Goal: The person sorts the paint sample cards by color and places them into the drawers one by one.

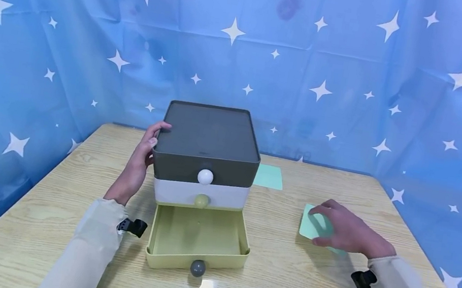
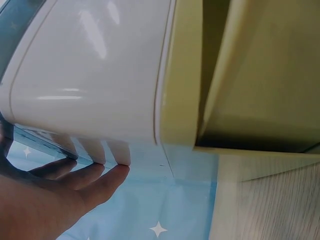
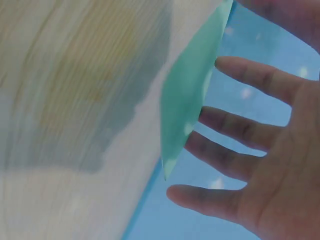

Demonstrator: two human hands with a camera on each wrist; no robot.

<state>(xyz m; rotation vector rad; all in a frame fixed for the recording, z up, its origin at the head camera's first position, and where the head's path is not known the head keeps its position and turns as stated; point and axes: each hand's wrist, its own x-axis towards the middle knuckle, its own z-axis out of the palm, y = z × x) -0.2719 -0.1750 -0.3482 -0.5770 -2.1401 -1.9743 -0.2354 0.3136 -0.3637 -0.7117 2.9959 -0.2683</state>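
My left hand (image 1: pixel 137 160) rests against the left side of a stacked drawer box (image 1: pixel 210 131), its fingers reaching the dark grey top. In the left wrist view, fingertips (image 2: pixel 122 170) touch the box's smooth white side wall. The lowest drawer (image 1: pixel 199 234), yellow-green with a dark grey knob (image 1: pixel 197 268), is pulled out and bare inside. On the right, my right hand (image 1: pixel 346 228) reaches over a mint-green sheet (image 1: pixel 312 224), partly covering it. The right wrist view shows fairly straight, spread fingers touching the edge of the tilted sheet (image 3: pixel 187 95).
Another mint-green sheet (image 1: pixel 269 176) lies on the wooden table (image 1: pixel 266 268), partly behind the box. The grey top drawer has a white knob (image 1: pixel 205 176); the white middle one has a green knob (image 1: pixel 201 201). A blue starry curtain (image 1: pixel 269 70) encloses the back and sides.
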